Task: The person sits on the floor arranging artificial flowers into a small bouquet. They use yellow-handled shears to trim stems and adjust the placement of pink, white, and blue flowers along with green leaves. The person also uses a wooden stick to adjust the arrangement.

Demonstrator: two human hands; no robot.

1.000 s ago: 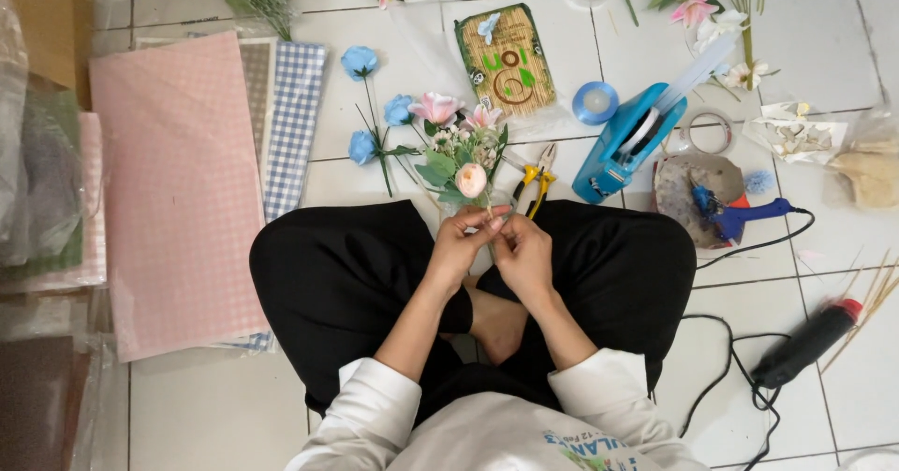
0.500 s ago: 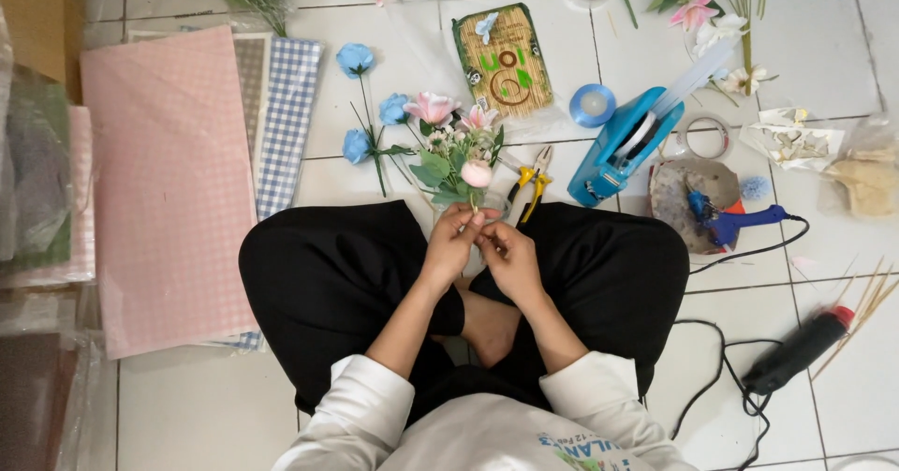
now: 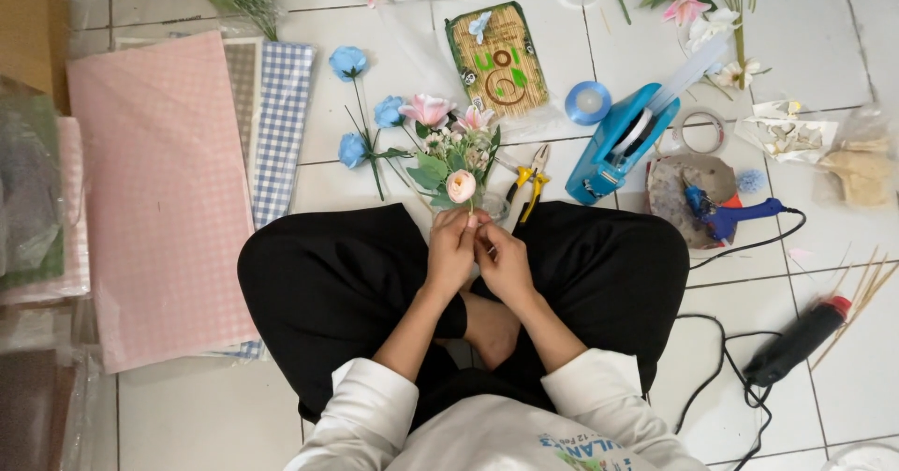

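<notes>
Hands meeting over the lap: left hand (image 3: 452, 246) pinching the small peach artificial rosebud (image 3: 461, 186) by its stem, bloom pointing straight away toward the tiled floor (image 3: 824, 368); right hand (image 3: 501, 257) touching alongside, fingers curled at the stem's base.

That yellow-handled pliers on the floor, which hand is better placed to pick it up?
Probably the right hand. The pliers lie just ahead of it on the right, beside the bouquet, while the left hand sits under the peach rose at the stem, so it seems busier.
</notes>
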